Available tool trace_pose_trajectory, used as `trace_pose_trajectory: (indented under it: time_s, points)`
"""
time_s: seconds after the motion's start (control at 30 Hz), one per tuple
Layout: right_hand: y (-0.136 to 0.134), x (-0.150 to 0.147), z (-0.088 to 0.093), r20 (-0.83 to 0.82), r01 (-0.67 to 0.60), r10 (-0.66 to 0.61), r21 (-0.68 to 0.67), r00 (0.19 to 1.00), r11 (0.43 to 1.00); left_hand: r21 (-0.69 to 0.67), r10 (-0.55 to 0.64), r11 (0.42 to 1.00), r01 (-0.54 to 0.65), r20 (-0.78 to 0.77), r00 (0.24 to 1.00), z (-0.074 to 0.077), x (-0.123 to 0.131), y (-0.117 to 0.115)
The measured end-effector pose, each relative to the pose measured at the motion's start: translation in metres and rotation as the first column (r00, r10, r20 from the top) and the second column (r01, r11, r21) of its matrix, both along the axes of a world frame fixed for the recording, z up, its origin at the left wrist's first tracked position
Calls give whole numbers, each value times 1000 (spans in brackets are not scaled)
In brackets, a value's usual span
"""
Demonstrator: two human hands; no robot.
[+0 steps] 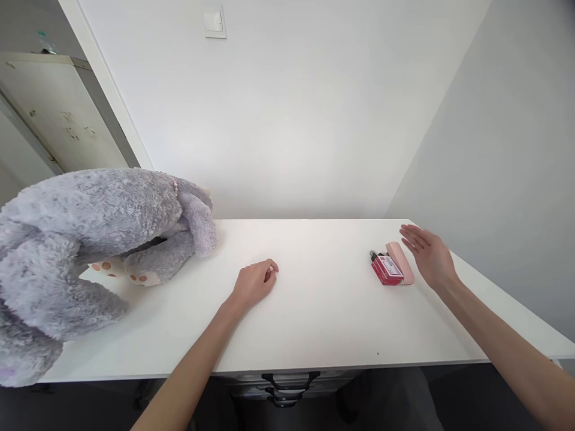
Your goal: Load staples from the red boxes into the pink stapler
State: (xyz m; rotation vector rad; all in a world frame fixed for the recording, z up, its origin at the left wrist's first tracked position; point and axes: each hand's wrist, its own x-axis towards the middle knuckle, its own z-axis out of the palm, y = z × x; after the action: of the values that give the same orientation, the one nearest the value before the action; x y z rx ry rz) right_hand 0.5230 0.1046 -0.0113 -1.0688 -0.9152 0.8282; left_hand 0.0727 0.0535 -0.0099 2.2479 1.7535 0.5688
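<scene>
A person's left hand (256, 284) rests on a white table (323, 317), fingers curled in and nothing visible in their grip, well to the left of a pink, oblong, rounded case (404, 266). Small red-and-white rectangular boxes (387, 270) are stacked against the case's left side. The case's long axis slants away from the person, far end leaning left. Clearly the nearer of the two hands, the right hand (430, 257) hovers just right of the case, empty, fingers extended. Beyond them all rises a plain white wall (296, 120).
</scene>
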Motion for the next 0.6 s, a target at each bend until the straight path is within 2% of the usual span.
trace_pose_trajectory:
  time_s: [0.1, 0.2, 0.33, 0.6]
  points:
    - [1, 6, -21, -143, -84, 62, -159, 988, 984, 1, 2, 1000, -2, 2, 1000, 0, 0, 0]
    - [-3, 4, -31, -189, -121, 80, -216, 979, 969, -1, 0, 1000, 0, 7, 1000, 0, 0, 0]
    - [-8, 0, -28, -147, -181, 150, -228, 978, 957, 2, 6, 1000, -6, 1, 1000, 1, 1, 1]
    - [-7, -5, -26, -112, -216, 191, -295, 975, 931, -6, 12, 1000, -12, 8, 1000, -1, 1, 2]
